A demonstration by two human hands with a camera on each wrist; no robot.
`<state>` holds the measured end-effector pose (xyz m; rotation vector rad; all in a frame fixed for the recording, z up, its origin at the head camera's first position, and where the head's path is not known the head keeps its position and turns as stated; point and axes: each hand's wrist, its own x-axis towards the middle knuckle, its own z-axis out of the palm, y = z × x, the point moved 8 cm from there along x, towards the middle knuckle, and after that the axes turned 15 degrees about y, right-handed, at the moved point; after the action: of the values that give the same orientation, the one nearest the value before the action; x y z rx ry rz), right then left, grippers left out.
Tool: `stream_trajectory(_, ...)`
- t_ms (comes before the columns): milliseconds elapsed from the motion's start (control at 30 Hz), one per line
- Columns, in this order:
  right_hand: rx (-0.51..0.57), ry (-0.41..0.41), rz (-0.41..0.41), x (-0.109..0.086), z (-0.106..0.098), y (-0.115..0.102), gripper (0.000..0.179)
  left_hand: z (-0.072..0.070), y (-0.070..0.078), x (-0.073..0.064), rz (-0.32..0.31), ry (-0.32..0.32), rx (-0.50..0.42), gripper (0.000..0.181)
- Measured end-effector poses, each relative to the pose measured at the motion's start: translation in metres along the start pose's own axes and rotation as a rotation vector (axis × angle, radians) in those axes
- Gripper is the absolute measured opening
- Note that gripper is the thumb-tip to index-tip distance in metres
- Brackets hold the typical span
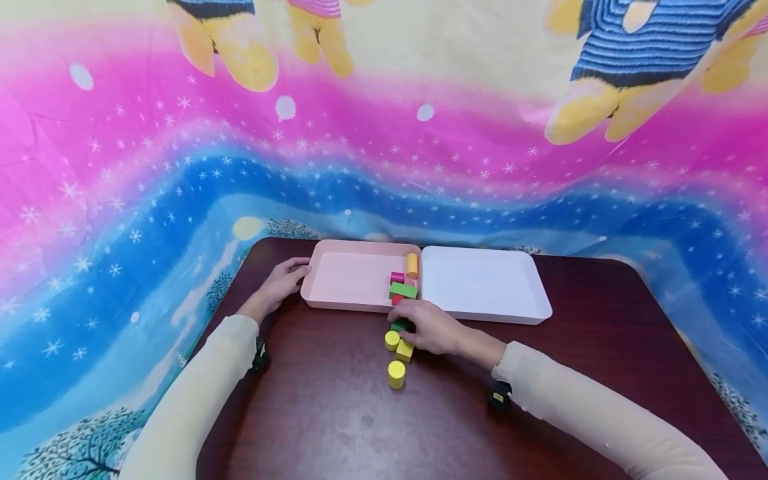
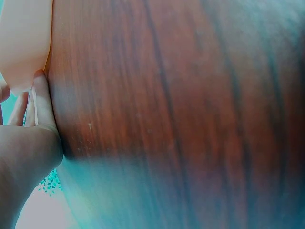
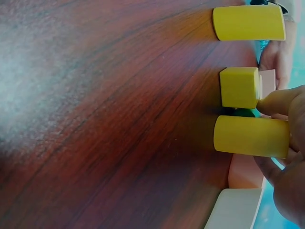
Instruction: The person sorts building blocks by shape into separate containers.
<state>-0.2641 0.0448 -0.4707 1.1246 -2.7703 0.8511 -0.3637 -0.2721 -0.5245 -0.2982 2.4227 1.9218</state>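
My left hand point(image 1: 285, 283) rests against the left end of the pink tray point(image 1: 345, 273), its fingers fairly straight along the tray's edge. In front of the same tray, my right hand point(image 1: 433, 325) pinches a dark green block point(image 1: 398, 325) between thumb and fingers; much of the block is hidden. Close by the right hand stand a short yellow cylinder point(image 1: 392, 341) and a yellow block point(image 1: 405, 351). Nearer the person is a taller yellow cylinder point(image 1: 396, 375), also seen upright in the right wrist view.
Inside the pink tray's right end are an orange cylinder point(image 1: 412, 265), a magenta piece point(image 1: 397, 277), a light green block point(image 1: 403, 291) and a red piece point(image 1: 397, 300). A white tray point(image 1: 486, 283) adjoins it on the dark wooden table point(image 1: 336, 413). A patterned curtain point(image 1: 384, 167) hangs behind.
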Motion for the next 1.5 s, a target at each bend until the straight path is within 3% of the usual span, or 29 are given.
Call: stream_trajectory(1500,-0.064,0.038,0.036,-0.0081,0.0000,0.0065,0.037,-0.0006,-0.0005,0.0012,-0.007,-0.005,-0.002,0.055)
